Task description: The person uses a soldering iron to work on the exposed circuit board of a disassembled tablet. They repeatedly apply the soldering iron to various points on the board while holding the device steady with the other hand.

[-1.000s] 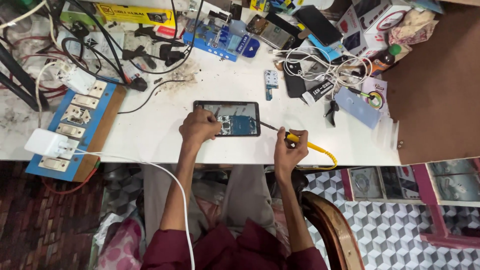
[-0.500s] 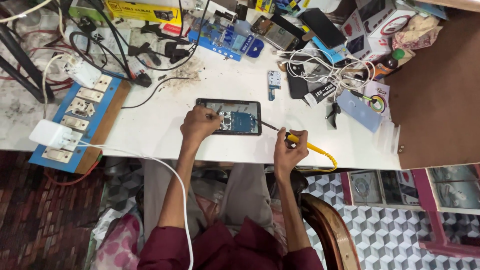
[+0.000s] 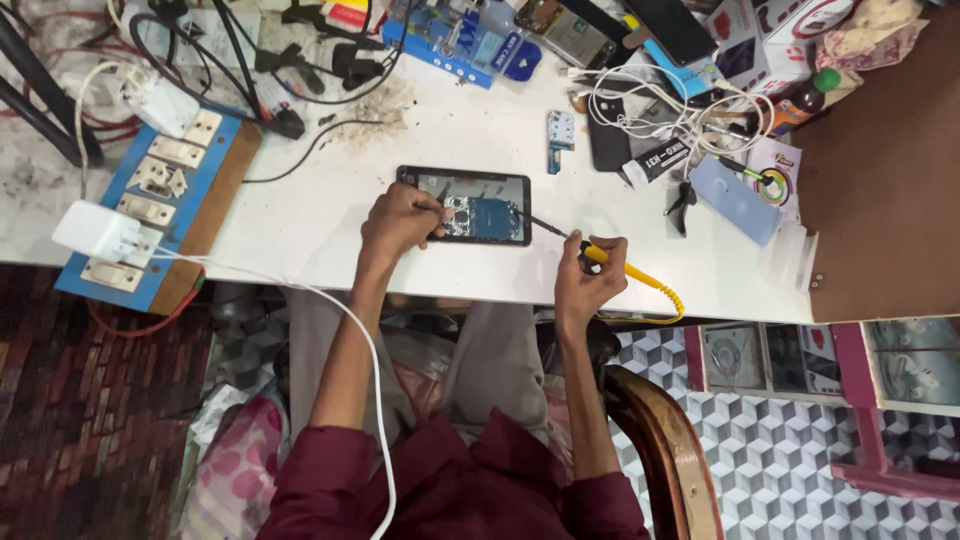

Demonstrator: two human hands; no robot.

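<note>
At the centre of the frame an opened tablet [image 3: 468, 205] lies flat on the white table [image 3: 330, 215], its back off and a blue board showing inside, a little in from the table's near edge. The left hand [image 3: 398, 220] rests on the tablet's left part, fingers curled together and pinched on something too small to make out. The right hand [image 3: 590, 280] sits at the table's near edge, right of the tablet, fingers clamped around the yellow grip of a soldering iron [image 3: 600, 255]; the dark tip reaches the tablet's right edge, and a coiled yellow cord [image 3: 660, 290] runs off over the edge. Bare tabletop lies left of the tablet and between it and the upper clutter; to the right the table ends at a brown panel. At left a blue switchboard [image 3: 150, 200] with pale sockets overhangs the edge, with a white charger [image 3: 95, 232] plugged in and its white cable [image 3: 350, 360] dropping across the lap. Along the top a blue blister package [image 3: 470, 40] is cut off by the frame; its print is unreadable. At upper right are tangled white cables [image 3: 650, 105], a pale blue card [image 3: 735, 198] and a brown bottle with a green cap [image 3: 805, 95].
</note>
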